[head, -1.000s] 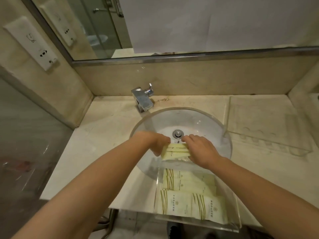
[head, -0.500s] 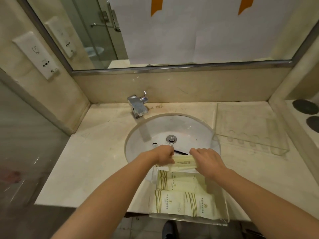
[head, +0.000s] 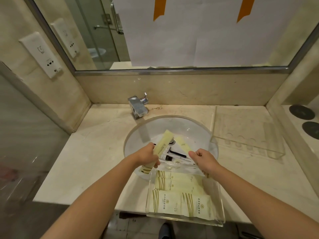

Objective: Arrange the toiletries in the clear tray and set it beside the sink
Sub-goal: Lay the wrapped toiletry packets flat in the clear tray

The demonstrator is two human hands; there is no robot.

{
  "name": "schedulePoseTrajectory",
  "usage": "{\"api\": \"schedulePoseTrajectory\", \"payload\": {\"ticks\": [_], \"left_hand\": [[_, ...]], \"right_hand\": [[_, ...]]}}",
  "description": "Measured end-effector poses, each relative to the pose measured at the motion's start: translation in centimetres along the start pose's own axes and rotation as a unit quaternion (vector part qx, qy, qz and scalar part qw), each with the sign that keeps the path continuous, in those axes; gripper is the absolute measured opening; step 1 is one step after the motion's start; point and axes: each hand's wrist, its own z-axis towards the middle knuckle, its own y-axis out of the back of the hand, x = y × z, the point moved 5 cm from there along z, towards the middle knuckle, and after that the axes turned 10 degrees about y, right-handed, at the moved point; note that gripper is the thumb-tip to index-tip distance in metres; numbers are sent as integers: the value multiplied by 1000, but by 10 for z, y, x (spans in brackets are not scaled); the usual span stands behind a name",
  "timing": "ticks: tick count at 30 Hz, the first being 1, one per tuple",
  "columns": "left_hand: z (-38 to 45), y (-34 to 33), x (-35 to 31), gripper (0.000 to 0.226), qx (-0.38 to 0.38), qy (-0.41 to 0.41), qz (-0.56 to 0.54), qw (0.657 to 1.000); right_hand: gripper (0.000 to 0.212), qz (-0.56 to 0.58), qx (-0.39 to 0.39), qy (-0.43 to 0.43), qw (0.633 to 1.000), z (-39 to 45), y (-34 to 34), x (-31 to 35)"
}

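Beige stone desk with round white sink set in it, faucet behind. Mirror above, papered over. Second clear tray right of sink, on desk. Clear tray at front edge of desk, far end over sink rim; four pale packets flat inside. Left hand closed around long packet, tilted up-right over basin. Right hand pinching another long packet between thumb and fingers, above tray's far end. Black razor and small tube lying in basin between hands.
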Motion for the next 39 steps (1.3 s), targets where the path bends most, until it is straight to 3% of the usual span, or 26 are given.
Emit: {"api": "schedulePoseTrajectory", "payload": {"ticks": [11,16,20,25,32,39], "left_hand": [[-6,-6,0,19,-23,1,-59,998],[-11,-12,-1,11,17,-3,-65,998],[-12,-17,1,18,34,-4,-63,997],[-10,-18,2,9,10,8,-30,999],[-9,-17,16,14,-1,31,-86,996],[-12,-10,22,9,-41,30,-173,984]], "right_hand": [[15,208,-17,-47,977,-2,-12,-3],[37,308,-15,-57,950,-6,-17,-5],[32,315,-16,-64,947,-9,-19,-4],[25,339,-35,-71,937,-11,-20,-6],[30,357,-55,-66,930,-19,-23,-6],[16,419,-90,-105,898,-26,-30,-14]]}}
